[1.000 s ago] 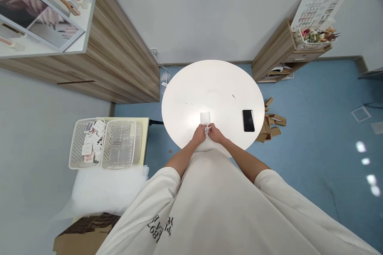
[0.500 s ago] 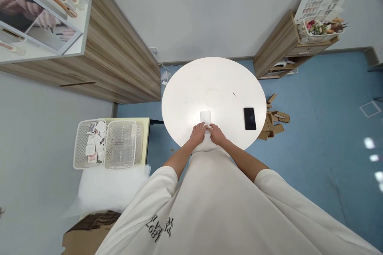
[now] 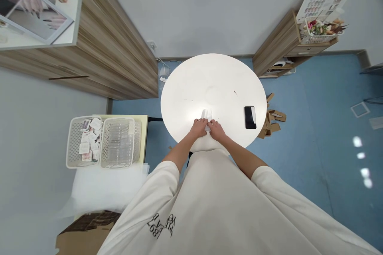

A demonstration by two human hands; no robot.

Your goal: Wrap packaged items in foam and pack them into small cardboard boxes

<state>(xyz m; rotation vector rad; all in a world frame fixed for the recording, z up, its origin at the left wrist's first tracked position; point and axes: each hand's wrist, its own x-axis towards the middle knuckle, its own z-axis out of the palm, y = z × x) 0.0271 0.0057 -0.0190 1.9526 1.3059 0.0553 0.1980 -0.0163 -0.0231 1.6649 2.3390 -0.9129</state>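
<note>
A small, thin whitish sheet (image 3: 207, 114), partly glossy and perhaps plastic, lies at the near side of the round white table (image 3: 212, 73). My left hand (image 3: 198, 128) is on its lower left part, fingers bent and pressed together. Facing it from the right, my right hand (image 3: 216, 130) pinches the lower right part. Both sets of fingertips nearly meet over the near end, which they partly cover. The far end is visible beyond them and looks slightly raised or creased.
A black phone (image 3: 250, 117) lies on the table's right side. At left, a basket of small packets (image 3: 85, 161) and a basket of clear plastic pieces (image 3: 118, 163) stand above white translucent sheets (image 3: 109, 187). Cardboard pieces (image 3: 271, 121) lie on the floor at right.
My fingers let go of their raised pinch at the near end, flattened onto the sheet, then curled on it again. The sheet's far end has shifted from flat to slightly lifted.
</note>
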